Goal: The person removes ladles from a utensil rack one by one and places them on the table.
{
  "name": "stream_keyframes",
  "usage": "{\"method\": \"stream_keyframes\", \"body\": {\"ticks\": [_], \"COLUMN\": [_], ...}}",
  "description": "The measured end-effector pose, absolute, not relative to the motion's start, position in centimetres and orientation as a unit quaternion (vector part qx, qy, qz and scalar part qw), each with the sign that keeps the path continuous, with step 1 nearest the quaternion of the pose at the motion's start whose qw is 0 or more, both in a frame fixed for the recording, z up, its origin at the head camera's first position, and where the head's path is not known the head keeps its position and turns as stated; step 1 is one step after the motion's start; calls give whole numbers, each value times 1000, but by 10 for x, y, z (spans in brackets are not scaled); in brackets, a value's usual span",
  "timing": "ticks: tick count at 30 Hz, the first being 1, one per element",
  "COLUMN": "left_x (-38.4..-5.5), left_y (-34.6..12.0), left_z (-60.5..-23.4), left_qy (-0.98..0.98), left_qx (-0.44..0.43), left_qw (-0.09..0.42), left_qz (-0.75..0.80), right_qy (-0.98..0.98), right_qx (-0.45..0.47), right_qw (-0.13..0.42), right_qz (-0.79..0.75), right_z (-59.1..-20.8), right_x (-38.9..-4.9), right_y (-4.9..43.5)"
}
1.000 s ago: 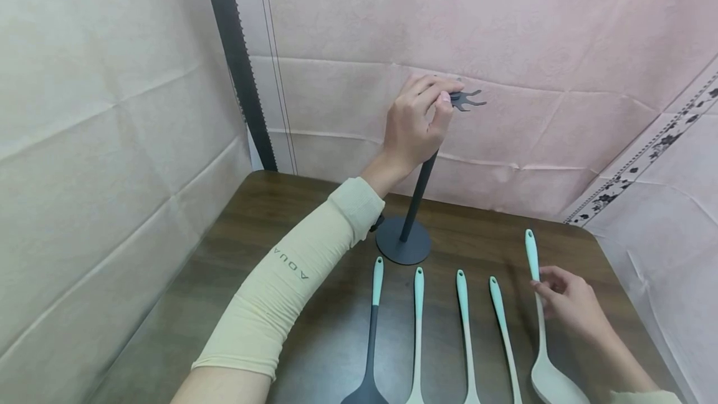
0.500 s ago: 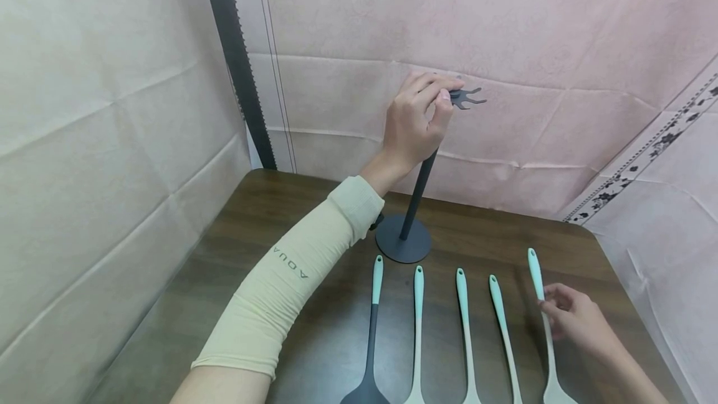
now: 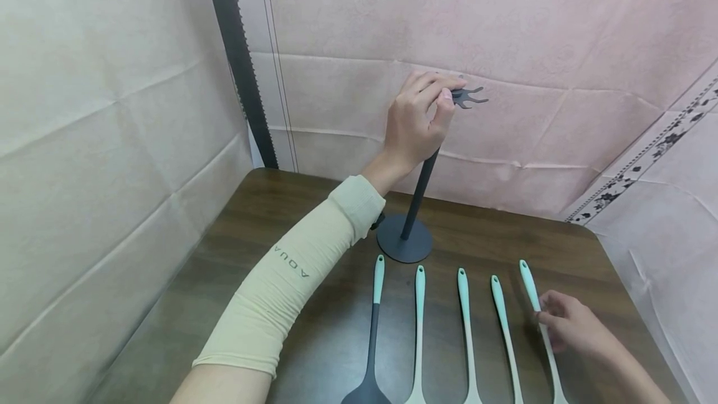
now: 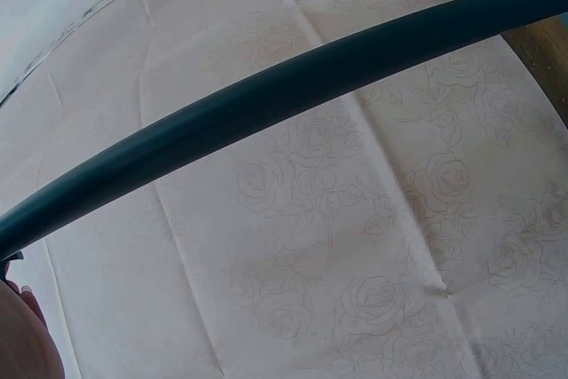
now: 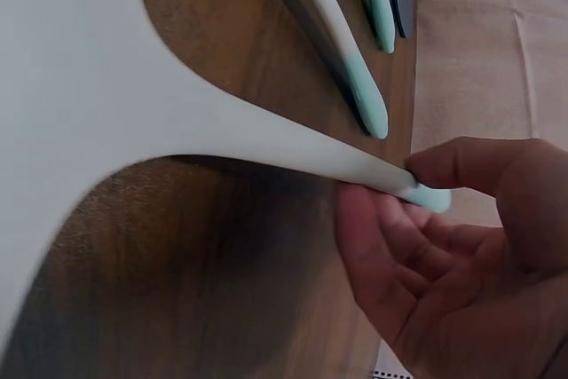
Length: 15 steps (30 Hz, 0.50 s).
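Observation:
My left hand point(image 3: 417, 114) holds the top of a dark utensil stand with thumb and fingers, right beside its branching hooks point(image 3: 470, 98). The stand's pole point(image 3: 417, 198) rises from a round base point(image 3: 405, 239) and crosses the left wrist view. At the table's right, my right hand point(image 3: 572, 323) pinches a pale ladle point(image 3: 551, 354) by its handle, near the mint-green grip. In the right wrist view the ladle's wide white head point(image 5: 71, 86) fills the left side. Its head lies below the head view's edge.
Left of the ladle, several mint-handled utensils lie in a row: a dark-headed one point(image 3: 373, 341) and pale ones, such as the pale utensil point(image 3: 417, 341) beside it. The wooden table point(image 3: 280, 204) meets cloth-covered walls point(image 3: 359, 30) at the back and sides.
My right hand has drawn the ladle down toward the front of the table, and its handle now leans further left at the top. The left hand stays on the stand.

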<state>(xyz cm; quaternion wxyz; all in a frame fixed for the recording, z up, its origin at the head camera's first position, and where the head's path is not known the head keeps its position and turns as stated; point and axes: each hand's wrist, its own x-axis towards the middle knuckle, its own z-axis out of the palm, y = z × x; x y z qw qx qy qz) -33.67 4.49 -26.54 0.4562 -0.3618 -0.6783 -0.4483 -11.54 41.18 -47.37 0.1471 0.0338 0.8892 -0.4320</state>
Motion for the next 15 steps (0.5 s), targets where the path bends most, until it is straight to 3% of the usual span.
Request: {"method": "stream_keyframes", "body": {"ticks": [6, 15], "left_x": [-336, -336], "left_y": [45, 44], "left_z": [-265, -265], "left_qy": [-683, -685], "left_qx": [-360, -360], "left_qw": [450, 446], "left_qz": [-449, -448], "right_qy": [888, 888], "right_qx": [28, 24], "right_qw": [197, 222], "right_qz": [-414, -402], "right_z": [-469, -472], "right_x": [-120, -119], "right_y": [412, 410]}}
